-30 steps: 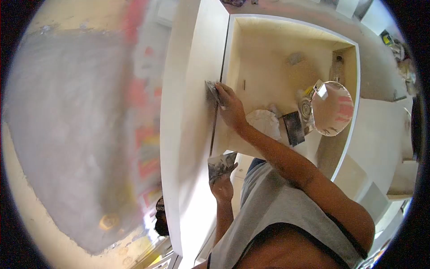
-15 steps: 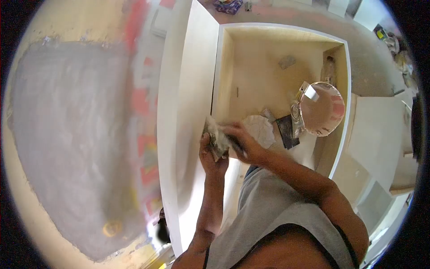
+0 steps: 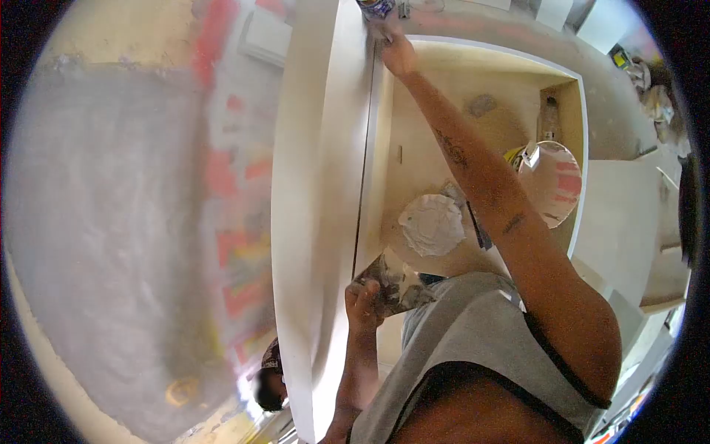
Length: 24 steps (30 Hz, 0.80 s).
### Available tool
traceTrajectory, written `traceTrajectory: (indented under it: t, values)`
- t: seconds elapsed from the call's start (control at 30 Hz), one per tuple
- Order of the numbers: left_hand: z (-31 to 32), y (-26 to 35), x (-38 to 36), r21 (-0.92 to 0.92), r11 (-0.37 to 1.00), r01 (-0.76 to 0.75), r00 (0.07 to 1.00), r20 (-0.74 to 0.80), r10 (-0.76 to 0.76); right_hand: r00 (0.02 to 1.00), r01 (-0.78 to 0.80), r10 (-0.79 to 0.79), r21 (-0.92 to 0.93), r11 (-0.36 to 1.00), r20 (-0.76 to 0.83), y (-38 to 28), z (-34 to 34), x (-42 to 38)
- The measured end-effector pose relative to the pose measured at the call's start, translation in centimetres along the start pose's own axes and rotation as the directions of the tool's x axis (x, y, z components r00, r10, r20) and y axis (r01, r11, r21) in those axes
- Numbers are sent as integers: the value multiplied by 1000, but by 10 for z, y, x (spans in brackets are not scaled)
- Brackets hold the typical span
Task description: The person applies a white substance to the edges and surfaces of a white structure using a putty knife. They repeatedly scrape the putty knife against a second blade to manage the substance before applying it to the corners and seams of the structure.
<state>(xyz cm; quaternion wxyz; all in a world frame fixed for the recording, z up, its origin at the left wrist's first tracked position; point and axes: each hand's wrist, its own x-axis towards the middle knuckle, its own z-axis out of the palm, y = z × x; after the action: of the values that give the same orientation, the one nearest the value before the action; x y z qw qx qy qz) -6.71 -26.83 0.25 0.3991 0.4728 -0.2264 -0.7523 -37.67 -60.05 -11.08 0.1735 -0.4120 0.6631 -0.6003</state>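
My left hand (image 3: 362, 303) is closed on the edge of a flat metal plate (image 3: 403, 287) smeared with dark and pale paste, low beside the tall white panel (image 3: 325, 185). My right arm stretches far forward across the open white-edged box. At the far end of the panel, my right hand (image 3: 399, 55) is at the box's corner, fingers bent and blurred; what they hold is too indistinct to name. Near the left hand, a round lid-like disc (image 3: 433, 224) coated in white paste lies inside the box (image 3: 584, 140).
In the box are a bucket (image 3: 558, 185), partly behind my arm, a clear bottle (image 3: 548, 118), a grey scrap (image 3: 481, 104) and a dark flat piece (image 3: 478, 226). Another person's head (image 3: 271, 377) shows beyond the panel. A blue packet (image 3: 376, 7) lies past the far corner.
My right hand has left the plate and reached far forward to the panel's far end. The left hand with the plate has come closer to my body, and the plate has turned flatter.
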Motion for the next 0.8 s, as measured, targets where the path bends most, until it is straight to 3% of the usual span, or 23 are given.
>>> traceTrajectory:
  t: [0.03, 0.1, 0.13, 0.2, 0.23, 0.3, 0.37, 0.43, 0.5, 0.57, 0.6, 0.67, 0.7, 0.77, 0.8]
  values:
    - [-18, -10, -5, -13, 1000, 2, 1000, -3, -2, 1000, 3, -3, -9, 1000, 10, 4, 6, -8]
    - [-27, -25, -7, -2, 1000, 0, 996, -86, 0, 998, 60, -55, 176, 983, -32, 25, 22, -23]
    - [-25, -30, -7, -163, 987, -14, 998, -62, 4, 998, 59, -57, 166, 984, -14, 30, 25, -31]
    - [-17, -39, -7, -184, 983, -15, 991, -134, -9, 988, 153, -155, 144, 978, 8, 10, 19, -77]
    - [-13, -40, -3, -191, 981, -33, 983, -184, -3, 990, 139, -141, 91, 986, 15, -8, 12, -96]
    - [-13, -45, 3, -230, 973, -26, 987, -160, -12, 993, 111, -117, 227, 968, 14, -1, 21, -127]
    - [7, -44, 13, -298, 950, -93, 979, -203, 32, 993, 47, -62, 146, 988, 100, -21, 8, -162]
    - [10, -45, 20, -300, 951, -80, 987, -159, 33, 980, -60, 25, 176, 983, 197, -50, -7, -194]
    - [16, -40, 26, -277, 959, -58, 995, -97, 32, 979, -114, 49, 335, 935, 198, -61, -8, -232]
    - [27, -38, 31, -185, 970, -158, 967, -228, 114, 956, -129, 78, 169, 977, 284, -70, -17, -259]
    - [27, -34, 33, -163, 975, -148, 971, -212, 112, 962, -135, 86, 177, 975, 259, -68, -22, -269]
    - [26, -27, 37, -154, 978, -138, 988, -93, 125, 881, -73, -64, 268, 961, 468, -58, -39, -283]
    - [32, -25, 38, -137, 982, -131, 989, -81, 121, 891, -76, -58, 273, 959, 451, -57, -55, -278]
    - [42, -21, 38, -193, 970, -148, 972, -210, 106, 717, -164, -155, 380, 910, 680, -61, -90, -271]
    - [53, -29, 39, 29, 965, -262, 848, -470, 245, 735, -166, -150, 391, 905, 661, -71, -104, -265]
